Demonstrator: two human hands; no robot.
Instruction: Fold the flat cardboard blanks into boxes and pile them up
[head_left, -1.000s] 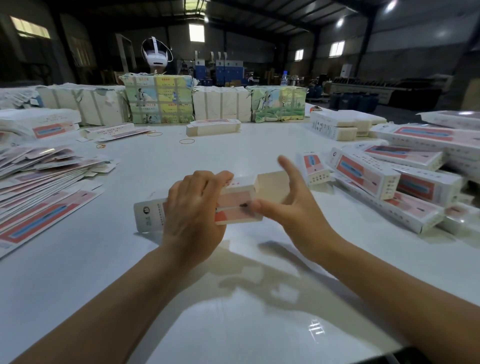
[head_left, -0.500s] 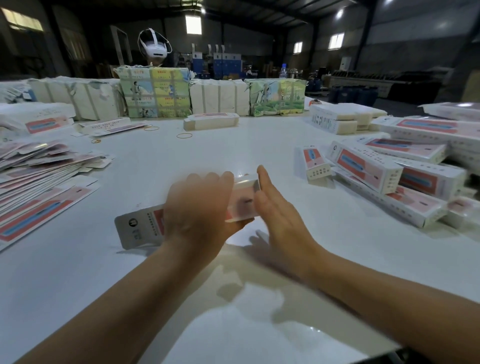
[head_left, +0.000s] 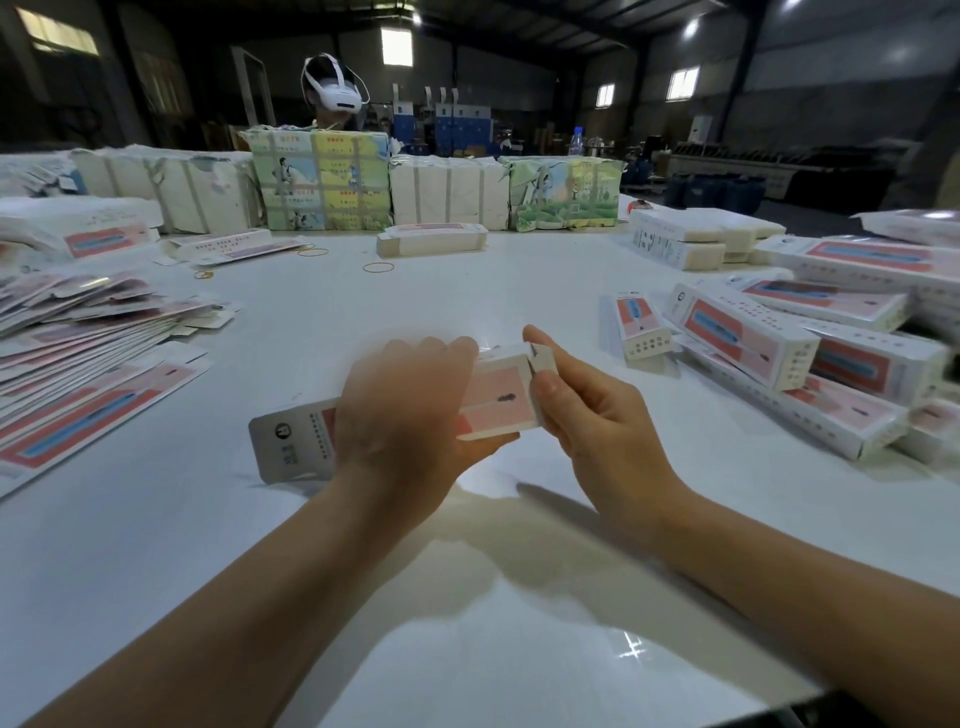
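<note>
Head view: I see the half-folded box (head_left: 493, 400) held above the white bench (head_left: 311, 312) between both hands, left hand (head_left: 410, 415) curled over its middle, right hand (head_left: 597, 421) pinching the end flap (head_left: 540, 358) at its right end. Left hand is motion-blurred and hides the box's middle; I can't make out the fingers underneath.

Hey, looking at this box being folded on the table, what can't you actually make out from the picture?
All from the head view:
- The box: its middle is covered by the left hand, which is motion-blurred, so the grip is unclear.
- The end flap: the right hand hides whether it is tucked in.
- Print on the box's left end is too small to read.
- The flat blanks are cut off by the left edge, so they can't be counted.
</note>
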